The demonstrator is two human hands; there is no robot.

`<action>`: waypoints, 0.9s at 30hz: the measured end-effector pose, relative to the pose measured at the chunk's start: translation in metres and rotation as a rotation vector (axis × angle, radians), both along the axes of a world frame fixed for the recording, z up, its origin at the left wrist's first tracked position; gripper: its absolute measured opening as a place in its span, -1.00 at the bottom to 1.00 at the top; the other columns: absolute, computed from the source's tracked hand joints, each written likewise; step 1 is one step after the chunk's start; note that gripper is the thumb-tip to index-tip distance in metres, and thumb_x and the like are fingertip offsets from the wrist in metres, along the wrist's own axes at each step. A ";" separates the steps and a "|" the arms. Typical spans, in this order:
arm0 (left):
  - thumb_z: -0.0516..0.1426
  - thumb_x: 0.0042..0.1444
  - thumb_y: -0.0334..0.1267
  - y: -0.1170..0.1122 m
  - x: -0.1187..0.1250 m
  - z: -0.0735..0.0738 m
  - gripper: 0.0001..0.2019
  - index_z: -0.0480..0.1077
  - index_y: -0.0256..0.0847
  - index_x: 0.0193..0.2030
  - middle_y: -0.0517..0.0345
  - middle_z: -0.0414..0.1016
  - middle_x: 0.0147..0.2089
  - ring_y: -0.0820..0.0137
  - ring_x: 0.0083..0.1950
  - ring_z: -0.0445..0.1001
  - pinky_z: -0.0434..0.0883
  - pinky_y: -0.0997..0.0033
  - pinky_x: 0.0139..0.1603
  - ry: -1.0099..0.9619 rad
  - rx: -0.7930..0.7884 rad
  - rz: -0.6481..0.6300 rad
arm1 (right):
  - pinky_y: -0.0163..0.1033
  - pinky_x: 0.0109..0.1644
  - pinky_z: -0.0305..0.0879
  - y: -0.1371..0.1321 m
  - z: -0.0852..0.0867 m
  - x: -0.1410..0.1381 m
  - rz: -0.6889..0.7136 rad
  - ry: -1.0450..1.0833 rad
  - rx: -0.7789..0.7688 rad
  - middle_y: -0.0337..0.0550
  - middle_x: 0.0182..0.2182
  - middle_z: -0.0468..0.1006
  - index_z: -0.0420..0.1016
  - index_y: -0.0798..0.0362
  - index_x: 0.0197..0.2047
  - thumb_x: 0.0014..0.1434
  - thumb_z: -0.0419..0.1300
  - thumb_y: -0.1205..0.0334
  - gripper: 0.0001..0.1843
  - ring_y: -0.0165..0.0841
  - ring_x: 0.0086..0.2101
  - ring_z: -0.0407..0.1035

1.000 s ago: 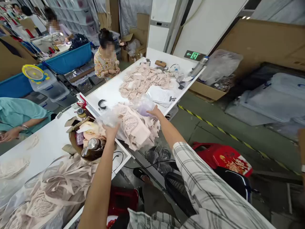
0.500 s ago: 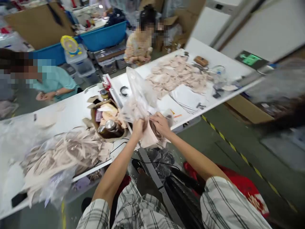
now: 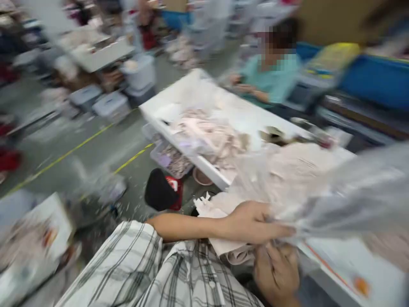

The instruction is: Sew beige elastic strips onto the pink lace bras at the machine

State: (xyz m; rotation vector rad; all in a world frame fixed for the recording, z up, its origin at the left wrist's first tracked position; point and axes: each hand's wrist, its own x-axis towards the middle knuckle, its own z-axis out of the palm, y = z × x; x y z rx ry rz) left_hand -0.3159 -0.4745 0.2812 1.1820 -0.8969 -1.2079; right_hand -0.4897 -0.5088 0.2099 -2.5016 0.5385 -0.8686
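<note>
A clear plastic bag [image 3: 345, 200] with pale beige fabric inside stretches across to the right side, blurred by motion. My left hand [image 3: 249, 224] is closed on the bag, its fingers pointing right. Just below it my right hand [image 3: 276, 273] is curled against the gathered part of the same bag; its fingertips are partly hidden. Beneath my left wrist, a bundle of pale beige fabric pieces [image 3: 226, 247] hangs down, with layered, rolled edges showing.
The white table [image 3: 204, 87] bears a heap of beige fabric strips [image 3: 204, 128]. A person in a teal top [image 3: 271, 79] sits across it. Under the table stands a clear bin [image 3: 172, 160], near a black and red object [image 3: 161, 189]. Storage boxes [image 3: 111, 104] stand on the floor.
My view has swung left, so the table and the person in teal now appear farther right. The bag has come along with both my hands and now reaches out to the right.
</note>
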 end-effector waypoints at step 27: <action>0.06 0.07 -0.28 0.463 -0.167 -0.179 -0.79 0.17 -0.11 -0.56 0.17 0.25 -0.57 0.30 -0.49 0.26 0.24 0.25 -0.40 -0.334 1.119 1.208 | -0.24 -0.29 0.50 0.313 -0.140 0.334 1.970 1.066 0.058 -0.05 -0.30 0.65 0.63 0.00 -0.14 0.45 -0.05 -0.18 -0.45 -0.31 -0.32 0.57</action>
